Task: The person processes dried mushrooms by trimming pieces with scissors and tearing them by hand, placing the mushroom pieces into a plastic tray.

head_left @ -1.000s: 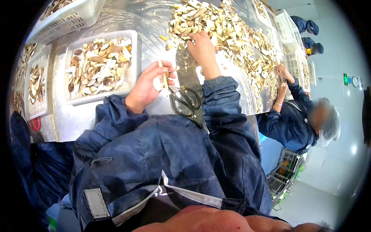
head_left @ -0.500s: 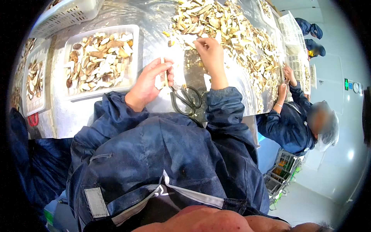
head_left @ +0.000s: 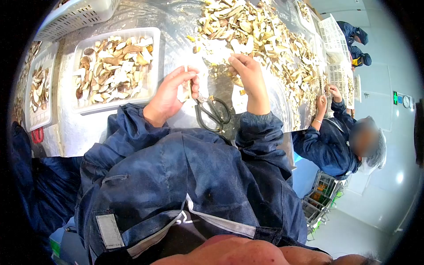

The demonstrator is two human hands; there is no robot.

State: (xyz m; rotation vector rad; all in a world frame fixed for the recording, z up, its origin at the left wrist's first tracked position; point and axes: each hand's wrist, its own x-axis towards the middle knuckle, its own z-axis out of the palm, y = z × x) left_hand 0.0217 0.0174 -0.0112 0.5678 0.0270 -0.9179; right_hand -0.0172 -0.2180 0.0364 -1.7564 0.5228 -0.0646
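My left hand (head_left: 165, 95) is closed around a thin pale mushroom slice (head_left: 190, 86), which stands up between the thumb and fingers. Just below it, scissors with black loop handles (head_left: 201, 119) lie on the metal table (head_left: 176, 119). My right hand (head_left: 251, 79) hovers at the near edge of a large heap of sliced mushrooms (head_left: 265, 33). Its thumb and forefinger are pinched together; whatever is between them is too small to make out. Left of my left hand sits a white tray (head_left: 157, 48) holding mushroom slices (head_left: 115, 70).
A second white tray (head_left: 54, 84) with slices and a red-handled tool (head_left: 38, 135) lie at the far left. A slotted white basket (head_left: 84, 20) stands behind. On the right, a co-worker (head_left: 331, 145) handles slices, near white baskets (head_left: 334, 37) and floor crates (head_left: 322, 190).
My right hand has shifted a little to the right and towards me. My left hand keeps its place and its hold on the slice. The co-worker's hands have moved slightly.
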